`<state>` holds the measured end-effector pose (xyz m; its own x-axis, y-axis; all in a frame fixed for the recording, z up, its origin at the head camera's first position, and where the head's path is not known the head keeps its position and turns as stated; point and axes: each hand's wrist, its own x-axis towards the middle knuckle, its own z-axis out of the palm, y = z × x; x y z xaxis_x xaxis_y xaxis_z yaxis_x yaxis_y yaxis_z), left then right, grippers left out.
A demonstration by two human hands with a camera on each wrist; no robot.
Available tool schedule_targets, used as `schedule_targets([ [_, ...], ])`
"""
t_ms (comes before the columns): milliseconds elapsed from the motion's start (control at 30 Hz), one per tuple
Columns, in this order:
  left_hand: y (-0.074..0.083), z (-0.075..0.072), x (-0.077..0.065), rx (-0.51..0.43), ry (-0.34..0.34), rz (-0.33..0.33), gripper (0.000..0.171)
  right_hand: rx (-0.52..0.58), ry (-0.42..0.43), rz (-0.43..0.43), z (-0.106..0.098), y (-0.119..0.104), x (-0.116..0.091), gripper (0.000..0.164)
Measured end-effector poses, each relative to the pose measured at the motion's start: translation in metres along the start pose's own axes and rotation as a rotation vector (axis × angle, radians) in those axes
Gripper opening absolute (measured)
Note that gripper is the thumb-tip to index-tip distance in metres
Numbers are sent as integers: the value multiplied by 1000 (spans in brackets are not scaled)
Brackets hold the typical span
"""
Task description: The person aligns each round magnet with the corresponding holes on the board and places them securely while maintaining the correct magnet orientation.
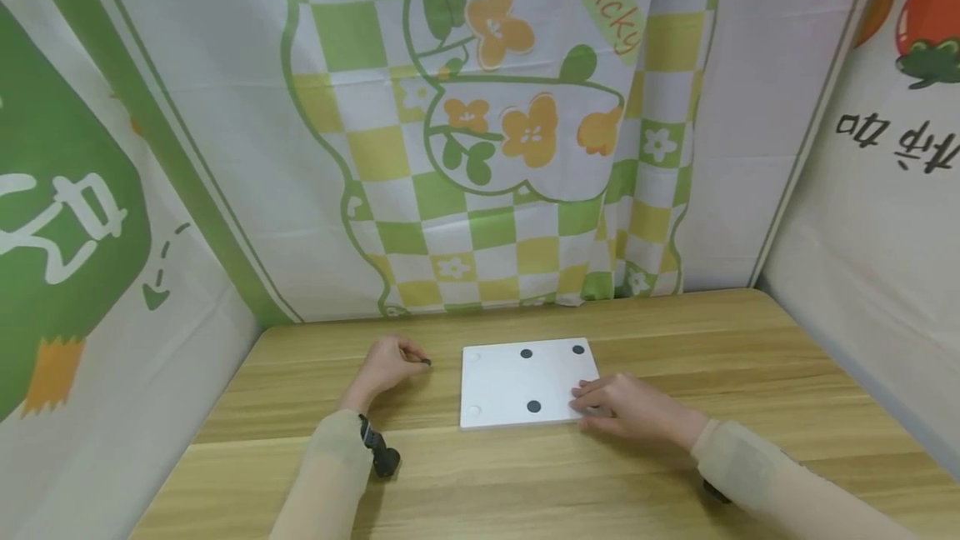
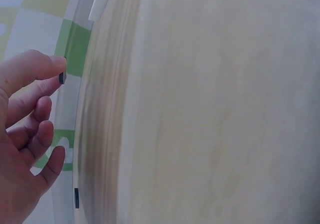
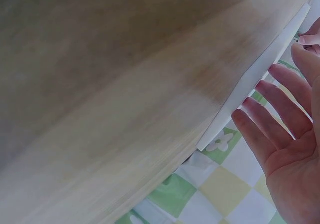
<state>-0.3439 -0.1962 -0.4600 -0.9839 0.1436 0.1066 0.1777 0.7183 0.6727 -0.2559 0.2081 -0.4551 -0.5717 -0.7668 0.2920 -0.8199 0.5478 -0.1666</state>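
Observation:
A white rectangular board lies on the wooden table, with black round pads at several places on its face. Two pale round spots mark its left corners. My left hand is left of the board and pinches a small black pad between thumb and index finger, its other fingers loosely bent. At the board's right edge, my right hand rests with extended fingers over the near corner, covering that part.
Another small black piece lies on the wooden table, seen in the left wrist view. A patterned cloth hangs behind the table's far edge. Printed cloth walls rise at both sides. Dark wrist straps sit over the sleeves.

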Motion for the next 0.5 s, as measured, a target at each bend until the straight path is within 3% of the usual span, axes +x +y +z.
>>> schedule_targets([
  [500, 14, 7, -4, 9, 7, 59, 10, -3, -17, 21, 0, 0, 0, 29],
])
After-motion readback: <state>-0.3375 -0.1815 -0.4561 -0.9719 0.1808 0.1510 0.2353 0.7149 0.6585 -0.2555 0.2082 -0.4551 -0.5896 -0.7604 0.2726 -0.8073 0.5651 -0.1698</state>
